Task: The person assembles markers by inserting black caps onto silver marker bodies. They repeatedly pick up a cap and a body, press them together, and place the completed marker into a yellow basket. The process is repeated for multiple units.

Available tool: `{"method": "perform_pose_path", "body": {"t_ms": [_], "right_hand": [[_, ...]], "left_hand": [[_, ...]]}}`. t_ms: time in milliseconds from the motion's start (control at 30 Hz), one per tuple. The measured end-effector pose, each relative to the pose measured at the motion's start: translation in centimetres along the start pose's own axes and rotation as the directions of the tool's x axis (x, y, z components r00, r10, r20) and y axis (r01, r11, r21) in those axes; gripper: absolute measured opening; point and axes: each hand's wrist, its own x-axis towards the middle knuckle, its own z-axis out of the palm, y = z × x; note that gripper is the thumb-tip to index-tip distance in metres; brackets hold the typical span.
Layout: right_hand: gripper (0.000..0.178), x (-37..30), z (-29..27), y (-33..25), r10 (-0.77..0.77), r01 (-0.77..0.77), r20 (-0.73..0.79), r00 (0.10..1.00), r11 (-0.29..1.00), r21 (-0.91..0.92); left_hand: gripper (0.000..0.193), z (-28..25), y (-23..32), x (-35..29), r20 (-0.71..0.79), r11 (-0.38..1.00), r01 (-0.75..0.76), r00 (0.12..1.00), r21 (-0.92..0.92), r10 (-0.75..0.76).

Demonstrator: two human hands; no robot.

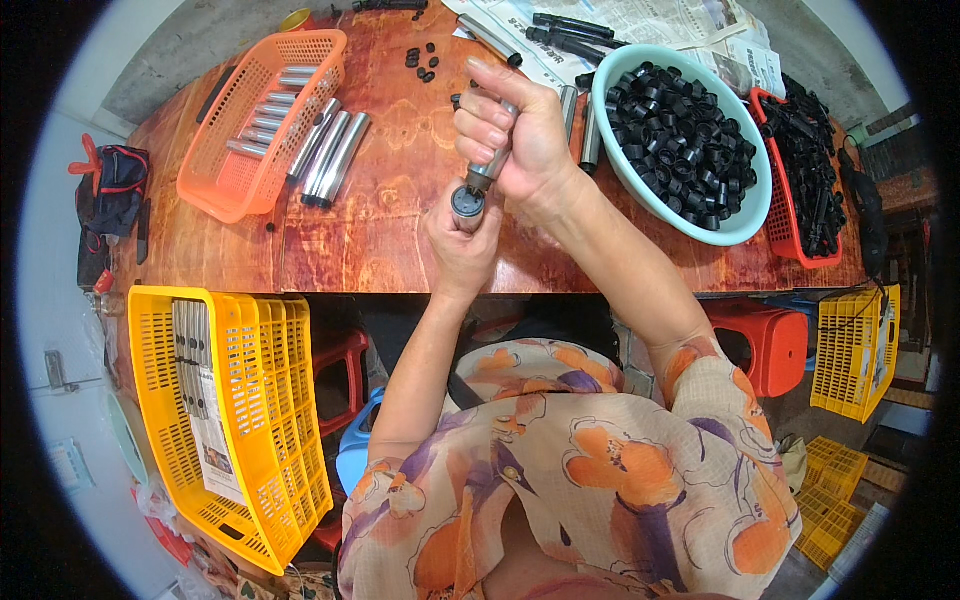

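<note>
Head view: left hand point(462, 245) grips a capped metal tube point(467, 204) upright while right hand point(510, 135) closes around a silver tool point(492, 160) pressing its black cap point(466, 199). An off-centre push could probably tilt the cap, or slip toward the bench point(390, 230).

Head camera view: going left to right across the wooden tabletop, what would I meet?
Orange basket of metal tubes → loose metal tubes leaning on its rim → left hand and right hand joining a tube and black cap → teal bowl of black caps → red basket of black parts.

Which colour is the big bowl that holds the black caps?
Light turquoise bowl, seen in the head view.
</note>
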Motion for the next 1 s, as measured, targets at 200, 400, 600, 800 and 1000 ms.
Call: {"method": "perform_pose_path", "body": {"t_ms": [200, 400, 600, 800, 1000], "right_hand": [[0.013, -0.9, 1.9, 0.2, -0.105, 0.106, 0.017, 0.994, 0.972, -0.209], [0.011, -1.8, 3.3, 0.8, -0.276, 0.28, 0.081, 0.958, 0.832, -0.48], [0.011, -1.7, 3.0, 0.6, -0.241, 0.289, 0.161, 0.957, 0.799, -0.527], [0.016, -1.5, 3.0, 0.5, -0.191, 0.275, 0.205, 0.96, 0.789, -0.55], [0.015, -1.1, 2.7, 1.1, -0.249, 0.399, 0.314, 0.916, 0.637, -0.659]], "left_hand": [[0.006, 0.0, -0.1, 0.0, -0.021, 1.0, -0.019, 1.0, -0.005, 0.019], [0.008, 0.7, 0.3, 0.2, -0.077, 0.998, -0.046, 0.996, -0.033, 0.044], [0.007, 0.5, 0.6, 0.1, -0.029, 1.0, -0.02, 0.999, -0.021, 0.02], [0.01, 0.6, 1.1, 0.4, -0.033, 0.999, 0.012, 0.999, -0.049, -0.013], [0.007, 0.4, 0.8, 0.2, 0.0, 0.994, 0.097, 0.995, -0.055, -0.097]]}}
